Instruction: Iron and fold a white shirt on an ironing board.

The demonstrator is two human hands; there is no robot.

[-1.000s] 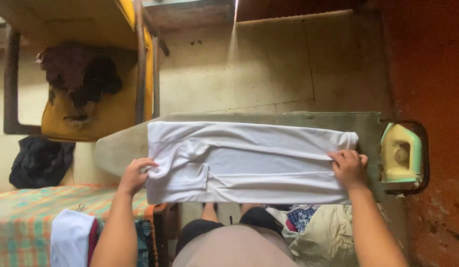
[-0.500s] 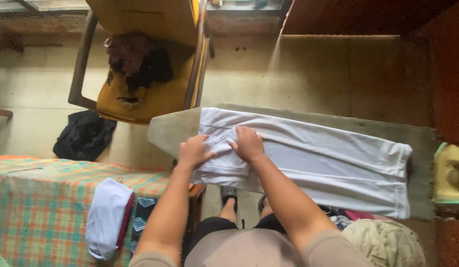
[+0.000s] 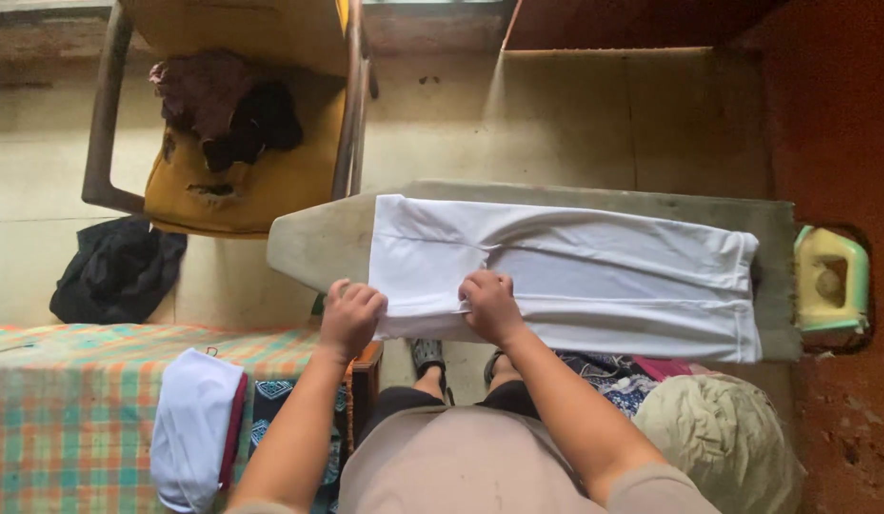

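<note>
A grey ironing board (image 3: 318,243) is being seen standing on a pale tiled floor (image 3: 575,114), an iron (image 3: 830,282) resting at its right end. A white folded garment (image 3: 566,276) is being spread along it; its near left edge is being gripped by the left hand (image 3: 351,317) and right hand (image 3: 491,305), held slightly apart.

Both hands, left hand (image 3: 351,317) and right hand (image 3: 489,305), now down at near edge of white trousers (image 3: 566,271), apart; right arrived from far end.
</note>
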